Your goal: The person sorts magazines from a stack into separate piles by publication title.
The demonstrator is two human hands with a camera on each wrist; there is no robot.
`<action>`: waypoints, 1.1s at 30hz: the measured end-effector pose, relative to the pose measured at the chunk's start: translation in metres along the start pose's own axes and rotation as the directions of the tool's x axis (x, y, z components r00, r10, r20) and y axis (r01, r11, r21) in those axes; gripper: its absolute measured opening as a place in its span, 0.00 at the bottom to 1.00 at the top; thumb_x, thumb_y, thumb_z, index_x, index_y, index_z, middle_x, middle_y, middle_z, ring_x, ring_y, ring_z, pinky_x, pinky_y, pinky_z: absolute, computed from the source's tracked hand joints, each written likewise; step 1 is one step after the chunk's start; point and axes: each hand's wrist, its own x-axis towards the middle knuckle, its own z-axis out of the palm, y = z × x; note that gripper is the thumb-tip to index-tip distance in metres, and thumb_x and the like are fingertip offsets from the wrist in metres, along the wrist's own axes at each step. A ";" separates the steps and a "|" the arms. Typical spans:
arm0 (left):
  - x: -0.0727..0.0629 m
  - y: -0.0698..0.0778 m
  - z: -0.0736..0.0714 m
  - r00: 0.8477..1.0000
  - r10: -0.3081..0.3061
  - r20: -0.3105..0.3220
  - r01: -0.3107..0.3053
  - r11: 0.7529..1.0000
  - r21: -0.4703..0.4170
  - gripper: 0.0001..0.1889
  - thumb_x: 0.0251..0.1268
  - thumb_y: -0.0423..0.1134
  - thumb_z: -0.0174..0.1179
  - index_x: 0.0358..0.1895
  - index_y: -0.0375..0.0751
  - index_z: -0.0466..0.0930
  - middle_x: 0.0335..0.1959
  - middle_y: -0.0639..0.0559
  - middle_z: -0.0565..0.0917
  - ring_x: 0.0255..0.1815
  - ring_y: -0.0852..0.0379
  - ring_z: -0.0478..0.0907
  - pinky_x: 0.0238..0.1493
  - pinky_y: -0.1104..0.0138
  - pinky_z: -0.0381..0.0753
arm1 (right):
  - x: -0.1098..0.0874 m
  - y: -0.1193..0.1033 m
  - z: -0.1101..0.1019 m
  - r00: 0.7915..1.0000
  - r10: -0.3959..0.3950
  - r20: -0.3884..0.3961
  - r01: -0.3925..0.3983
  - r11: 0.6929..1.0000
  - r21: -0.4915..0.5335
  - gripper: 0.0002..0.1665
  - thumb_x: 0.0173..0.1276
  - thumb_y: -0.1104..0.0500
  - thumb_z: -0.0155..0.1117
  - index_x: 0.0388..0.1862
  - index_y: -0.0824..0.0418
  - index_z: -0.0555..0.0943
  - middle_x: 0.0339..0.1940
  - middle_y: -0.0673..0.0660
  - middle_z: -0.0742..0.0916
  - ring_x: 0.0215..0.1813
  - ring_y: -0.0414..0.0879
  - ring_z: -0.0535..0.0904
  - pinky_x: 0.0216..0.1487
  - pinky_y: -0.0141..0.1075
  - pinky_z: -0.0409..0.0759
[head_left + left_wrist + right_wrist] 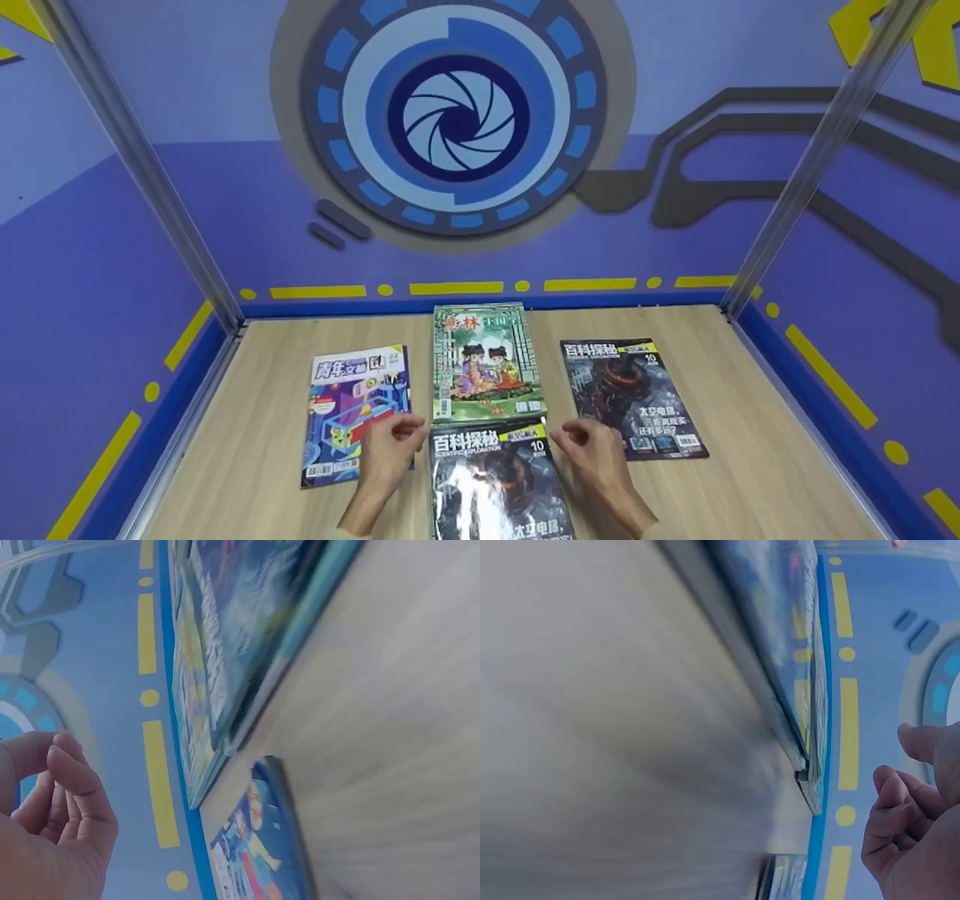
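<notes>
A dark science magazine point(491, 480) lies at the front middle, its glossy cover catching a bright reflection. My left hand point(390, 454) hovers at its upper left corner, fingers loosely curled around nothing; in the left wrist view that hand point(64, 817) has thumb and forefinger tips close together. On the other side my right hand point(596, 454) is apart from the upper right corner. Its fingers bend loosely and a gap shows between thumb and forefinger in the right wrist view. Directly behind the dark magazine is a green magazine point(487, 367) with two cartoon figures, on a thick pile.
To the left lies a purple and blue magazine point(352, 412), partly behind the left hand. A second dark science magazine point(637, 397) is on the right. The wooden table point(750, 465) meets a purple-blue wall point(637, 255) at the back, with metal posts at both corners.
</notes>
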 end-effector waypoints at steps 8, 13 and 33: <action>-0.031 -0.044 -0.006 0.942 -0.050 0.333 0.051 0.999 0.005 0.08 0.67 0.35 0.75 0.45 0.39 0.92 0.34 0.52 0.91 0.33 0.59 0.84 0.33 0.70 0.82 | -0.046 0.003 -0.021 0.967 0.128 0.221 -0.130 0.991 -0.004 0.14 0.66 0.52 0.81 0.40 0.62 0.91 0.30 0.51 0.89 0.33 0.37 0.79 0.38 0.31 0.80; -0.031 -0.122 0.009 0.852 -0.024 0.522 0.052 0.998 -0.038 0.06 0.66 0.45 0.77 0.42 0.51 0.93 0.33 0.58 0.90 0.34 0.61 0.84 0.35 0.71 0.82 | -0.058 0.002 -0.026 0.936 0.186 0.298 -0.188 0.982 -0.022 0.17 0.66 0.52 0.82 0.40 0.65 0.91 0.27 0.50 0.87 0.32 0.40 0.78 0.34 0.30 0.76; -0.046 -0.132 0.021 0.715 0.029 0.698 -0.060 0.998 0.020 0.10 0.68 0.40 0.71 0.38 0.35 0.92 0.29 0.53 0.91 0.28 0.70 0.80 0.33 0.75 0.79 | -0.087 0.014 -0.032 0.844 0.262 0.468 -0.284 0.958 -0.023 0.20 0.69 0.47 0.79 0.36 0.64 0.90 0.25 0.47 0.85 0.31 0.42 0.78 0.32 0.30 0.75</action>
